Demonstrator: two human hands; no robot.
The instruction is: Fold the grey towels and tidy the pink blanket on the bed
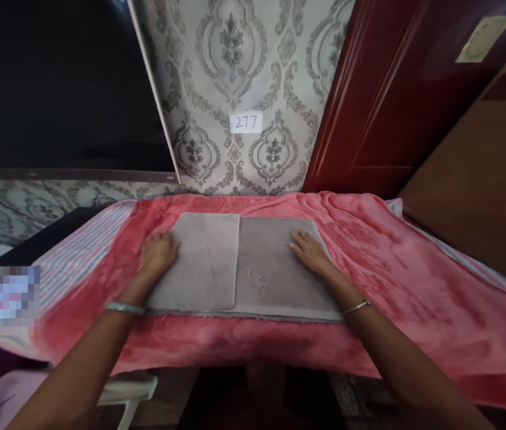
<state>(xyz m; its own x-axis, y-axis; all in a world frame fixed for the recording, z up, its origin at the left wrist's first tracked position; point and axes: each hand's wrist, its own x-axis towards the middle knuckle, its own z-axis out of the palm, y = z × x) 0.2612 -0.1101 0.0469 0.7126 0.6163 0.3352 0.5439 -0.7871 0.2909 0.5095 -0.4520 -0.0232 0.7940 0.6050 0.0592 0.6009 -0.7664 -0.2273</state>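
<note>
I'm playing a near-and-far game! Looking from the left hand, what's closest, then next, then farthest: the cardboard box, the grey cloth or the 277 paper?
1. Grey cloth: right by the left hand, at the cloth's left edge.
2. 277 paper: on the wall ahead.
3. Cardboard box: way over on the right.

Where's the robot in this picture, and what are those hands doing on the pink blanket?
There's no robot here! A person wears a camera on their head, looking forward and down, so you see nearly what they see. There is just this one picture.

The left hand and right hand belong to that person, and each wrist has a bracelet. The hands rest at the two sides of a flat grey cloth, which looks folded. Neither hand seems to be gripping anything.

Under the cloth is the pink blanket. Behind it, a paper marked 277 is on the wall.
</note>
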